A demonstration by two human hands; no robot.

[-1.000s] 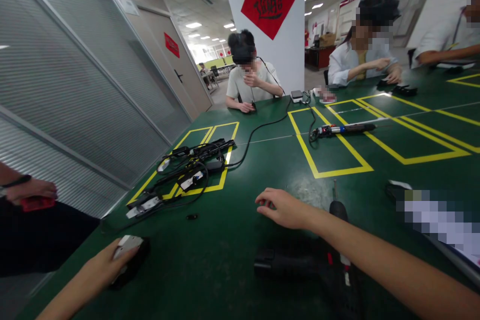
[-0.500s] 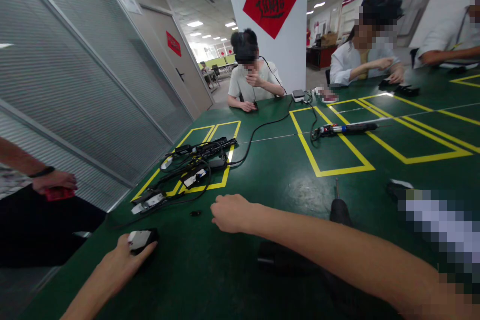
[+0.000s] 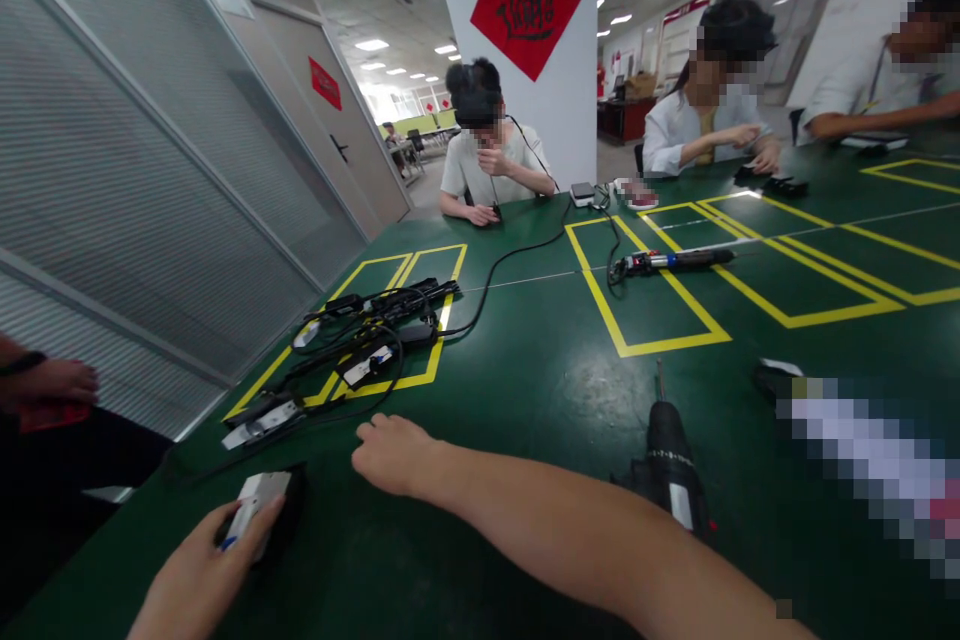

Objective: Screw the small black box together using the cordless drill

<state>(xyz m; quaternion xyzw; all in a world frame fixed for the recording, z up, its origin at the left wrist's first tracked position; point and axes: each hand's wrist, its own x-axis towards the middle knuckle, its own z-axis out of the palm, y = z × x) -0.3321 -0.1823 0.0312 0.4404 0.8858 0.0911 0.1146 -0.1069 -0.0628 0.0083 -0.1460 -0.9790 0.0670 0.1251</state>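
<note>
My left hand [image 3: 206, 550] is closed around a pale grey and black box-shaped device [image 3: 259, 510], thumb on one side, at the table's near left. The device is tilted, with its pale face showing. My right hand [image 3: 394, 455] reaches across to the left, low over the table, with fingers curled downward. What is under or between those fingers is hidden. Just beyond it lies a pile of black cables and adapters [image 3: 375, 340] with white labels. A black power drill [image 3: 671, 460] lies beside my right forearm, its bit pointing away from me.
Yellow tape rectangles [image 3: 622, 352] mark the green table [image 3: 517, 370]. A pen-shaped electric tool [image 3: 675, 261] on a cable lies farther back. Several people sit across the table, and another person's hand [image 3: 64, 380] is at the left. A partly blurred-out object [image 3: 780, 375] lies at right.
My right hand has moved left, over the spot where a small black piece lay. My left hand has turned the device, showing more of its pale face. The drill is less covered by my forearm.
</note>
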